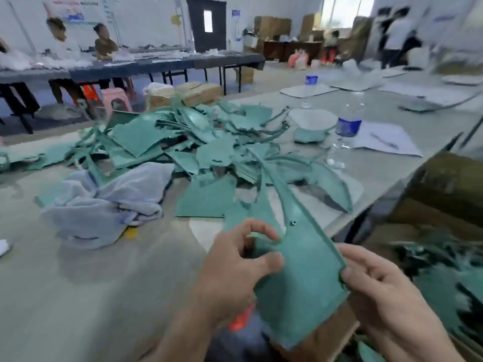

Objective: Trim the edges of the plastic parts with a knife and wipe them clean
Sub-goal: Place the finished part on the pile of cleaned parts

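— Closest to me is a green plastic part point(300, 283), long and tapering, with a raised rim and a small hole near its narrow end. It is held up over the near edge of the worktop point(78, 296), wide end toward me.

— How do you have hold of it?

— With both hands. My left hand point(235, 267) has its fingers point(264, 231) curled over the left edge, with the thumb pressed on the face. My right hand point(386, 291) pinches the right edge at a notched corner, its other fingers bent loosely behind.

— Does the narrow end reach the pile?

— It points into it, but I cannot tell whether it touches.

— What is that orange thing point(241, 320) under your left wrist?

— Too blurred to name.

— And on the worktop itself?

— Across the middle lies a heap of green offcuts point(183, 142), flat scraps and thin strips mixed together. Just left of it, touching it, sits a crumpled pale blue cloth point(104, 205). Right of the heap stands a clear water bottle point(345, 131) with a blue label, beside some white paper sheets point(384, 139). Off the right edge is a brown cardboard box point(444, 184).

— Anyone else?

— People sit at a long dark table point(156, 64) at the back.
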{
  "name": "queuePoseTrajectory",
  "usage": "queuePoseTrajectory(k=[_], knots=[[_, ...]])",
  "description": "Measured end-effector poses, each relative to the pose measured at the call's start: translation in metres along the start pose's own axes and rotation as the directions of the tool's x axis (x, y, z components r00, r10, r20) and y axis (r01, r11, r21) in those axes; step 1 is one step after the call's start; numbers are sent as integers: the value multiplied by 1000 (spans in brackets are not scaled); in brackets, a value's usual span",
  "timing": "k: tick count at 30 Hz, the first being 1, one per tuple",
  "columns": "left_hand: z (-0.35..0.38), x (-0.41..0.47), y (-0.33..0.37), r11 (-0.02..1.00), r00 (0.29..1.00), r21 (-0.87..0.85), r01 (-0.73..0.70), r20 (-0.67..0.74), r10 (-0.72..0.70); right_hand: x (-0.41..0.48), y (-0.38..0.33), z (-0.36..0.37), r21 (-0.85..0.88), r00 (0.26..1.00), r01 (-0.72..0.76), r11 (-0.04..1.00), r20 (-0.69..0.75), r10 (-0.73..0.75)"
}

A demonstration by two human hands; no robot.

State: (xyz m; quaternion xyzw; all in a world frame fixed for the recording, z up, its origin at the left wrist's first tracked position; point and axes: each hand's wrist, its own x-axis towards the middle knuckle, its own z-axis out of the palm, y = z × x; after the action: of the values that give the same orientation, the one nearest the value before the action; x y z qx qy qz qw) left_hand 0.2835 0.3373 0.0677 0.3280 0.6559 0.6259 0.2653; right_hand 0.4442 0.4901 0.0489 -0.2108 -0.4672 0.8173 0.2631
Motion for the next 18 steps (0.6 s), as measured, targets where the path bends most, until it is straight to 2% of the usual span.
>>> queuePoseTrajectory(k=[3, 5, 7, 9, 12, 15, 17, 18], knots=[[64, 7, -12, 994, 948, -37, 106, 307, -89, -28, -1, -62, 131, 976, -86, 988, -187, 110], [106, 6, -25, 985, 911, -45, 168, 390, -138, -50, 2, -93, 221, 948, -129, 967, -260, 186], [144, 1, -45, 967, 884, -61, 247, 423, -200, -68, 13, -123, 261, 890, -180, 948, -368, 270], [177, -10, -68, 932, 838, -55, 359, 459, -296, -85, 35, -159, 349, 801, -196, 916, -483, 355], [212, -28, -102, 825, 727, -39, 563, 499, -472, -111, 70, -213, 477, 668, -167, 863, -589, 454], [227, -41, -127, 721, 628, -52, 691, 539, -562, -126, 99, -252, 574, 582, -113, 811, -623, 522], [228, -42, -141, 690, 617, -63, 721, 511, -598, -130, 122, -263, 589, 549, -114, 800, -634, 545], [225, -42, -148, 659, 619, -97, 746, 467, -631, -132, 137, -263, 564, 515, -195, 802, -637, 574]])
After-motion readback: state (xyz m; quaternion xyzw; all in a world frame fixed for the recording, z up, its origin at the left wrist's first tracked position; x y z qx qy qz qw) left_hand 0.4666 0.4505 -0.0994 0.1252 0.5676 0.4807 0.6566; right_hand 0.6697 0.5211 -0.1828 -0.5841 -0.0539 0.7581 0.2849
